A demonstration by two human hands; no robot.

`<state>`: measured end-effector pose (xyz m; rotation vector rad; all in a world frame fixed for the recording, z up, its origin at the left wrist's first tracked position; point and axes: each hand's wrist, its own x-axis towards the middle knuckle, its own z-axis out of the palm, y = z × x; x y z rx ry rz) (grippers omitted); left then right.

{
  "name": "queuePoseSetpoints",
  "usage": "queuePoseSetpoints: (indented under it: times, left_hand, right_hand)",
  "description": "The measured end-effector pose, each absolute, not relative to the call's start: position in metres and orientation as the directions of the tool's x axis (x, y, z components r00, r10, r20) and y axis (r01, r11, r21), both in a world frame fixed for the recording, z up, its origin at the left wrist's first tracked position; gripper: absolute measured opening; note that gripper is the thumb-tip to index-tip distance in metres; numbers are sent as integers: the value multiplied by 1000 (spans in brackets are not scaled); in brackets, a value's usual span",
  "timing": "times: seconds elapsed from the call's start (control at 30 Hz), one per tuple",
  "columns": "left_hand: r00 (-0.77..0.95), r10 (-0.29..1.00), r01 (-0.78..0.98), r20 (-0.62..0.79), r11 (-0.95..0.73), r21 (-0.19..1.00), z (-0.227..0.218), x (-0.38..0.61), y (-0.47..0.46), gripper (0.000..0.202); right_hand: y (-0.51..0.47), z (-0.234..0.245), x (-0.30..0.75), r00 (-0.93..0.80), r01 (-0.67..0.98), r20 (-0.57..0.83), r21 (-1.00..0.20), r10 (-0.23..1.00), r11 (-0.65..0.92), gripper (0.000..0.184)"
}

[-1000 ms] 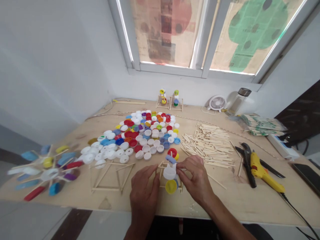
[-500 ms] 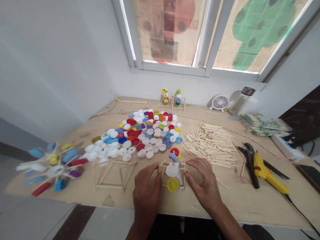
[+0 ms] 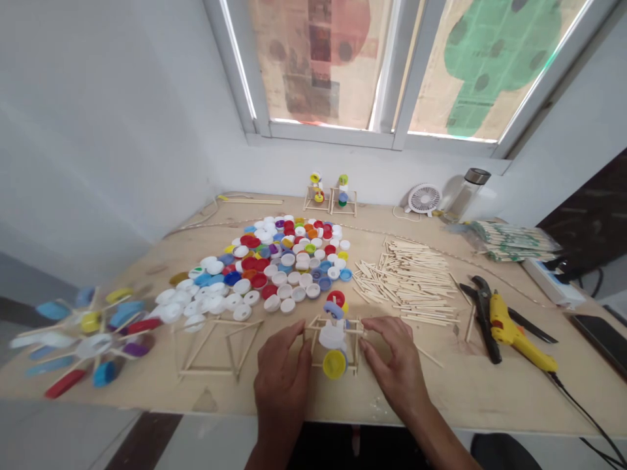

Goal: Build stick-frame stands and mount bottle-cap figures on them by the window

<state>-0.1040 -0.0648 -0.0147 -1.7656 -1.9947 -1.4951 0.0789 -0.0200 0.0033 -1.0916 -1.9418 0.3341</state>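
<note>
In front of me stands a small frame of wooden sticks (image 3: 356,365) with a wheel of bottle caps (image 3: 334,335) mounted in it. The wheel shows a yellow cap at the near bottom, a white one in the middle, and blue and red ones toward the back. My left hand (image 3: 281,365) pinches the left end of the upper stick between thumb and index finger. At the opposite end, the thumb and index finger of my right hand (image 3: 394,359) close on the same stick. A second stick frame (image 3: 209,372), without caps, sits to the left.
Loose bottle caps (image 3: 259,274) form a pile behind the frames, beside a heap of cut sticks (image 3: 416,281). On the left is a larger cap-and-stick wheel (image 3: 95,346). Cutters (image 3: 484,320), a yellow glue gun (image 3: 519,336) and a phone (image 3: 600,339) lie right.
The camera view has shifted slightly, so the table's contents appear a little further left. Both hands keep their hold on the frame, and the cap wheel looks nearly the same.
</note>
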Motion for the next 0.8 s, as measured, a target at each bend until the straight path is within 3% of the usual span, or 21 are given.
queuePoseSetpoints:
  times: [0.23, 0.8]
  left_hand:
    - [-347, 677, 792, 649, -159, 589, -12, -104, -62, 18]
    - [-361, 628, 791, 689, -184, 583, -13, -103, -59, 13]
  right_hand:
    - [-17, 0, 77, -248, 570, 586, -555, 772, 605, 11]
    - [-19, -3, 71, -193, 582, 655, -523, 731, 623, 14]
